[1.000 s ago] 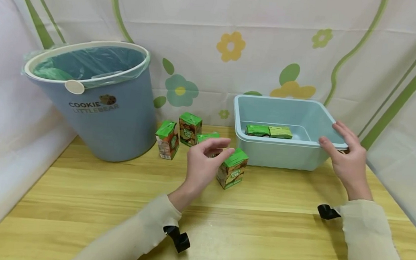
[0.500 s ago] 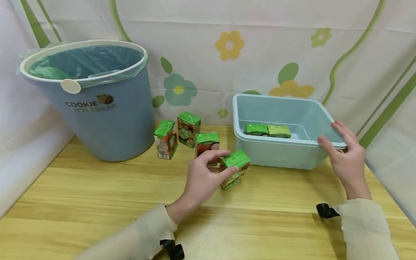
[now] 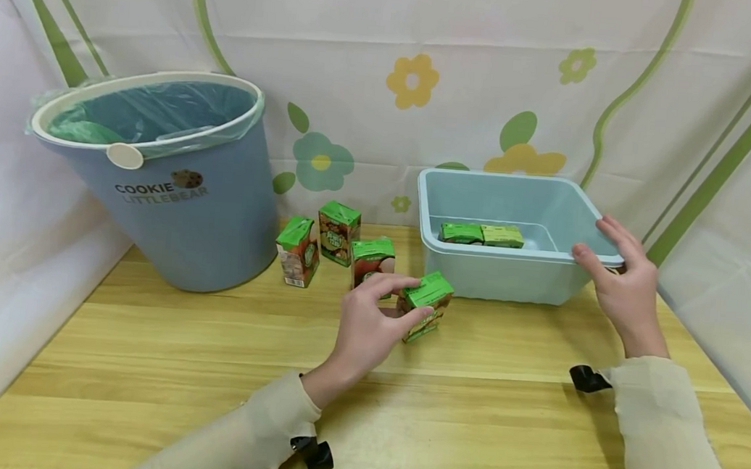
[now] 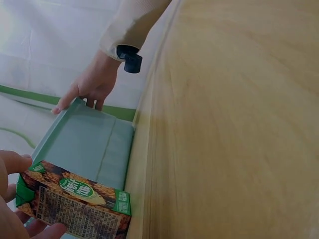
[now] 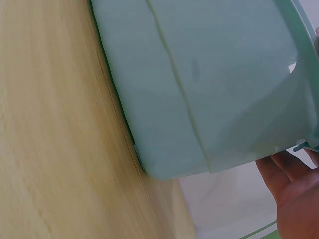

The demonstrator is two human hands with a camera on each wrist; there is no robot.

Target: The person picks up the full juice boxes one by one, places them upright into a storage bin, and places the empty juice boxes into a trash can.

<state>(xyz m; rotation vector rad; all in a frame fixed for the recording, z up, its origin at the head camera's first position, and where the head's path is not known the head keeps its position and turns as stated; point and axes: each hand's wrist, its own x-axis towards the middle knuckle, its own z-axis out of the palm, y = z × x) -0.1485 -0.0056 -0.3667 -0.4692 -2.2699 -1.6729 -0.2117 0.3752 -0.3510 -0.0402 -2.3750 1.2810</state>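
My left hand [image 3: 369, 328] has its thumb and fingers on opposite sides of a small drink carton [image 3: 432, 304] with a green top and brown printed sides. The left wrist view shows that carton [image 4: 75, 191] close up between the fingers. It stands on the table, in front of the pale blue-green plastic bin [image 3: 497, 276]. At the bin's right front corner, my right hand [image 3: 629, 299] grips the rim, thumb on top and fingers along the right side. Inside lie a green-topped carton [image 3: 462, 233] and a lighter green one [image 3: 502, 236], side by side.
Left of the held carton stand several more cartons, one [image 3: 374, 260] just behind my left hand, another [image 3: 339, 233] further back and one [image 3: 298, 252] beside the blue bucket [image 3: 205, 237]. That bucket has a clear green liner. A white flowered cloth [image 3: 364, 16] hangs behind the table [image 3: 466, 430].
My left hand has come down from above the front carton and now grips it, and the carton has turned slightly. The right hand stays on the bin's rim.
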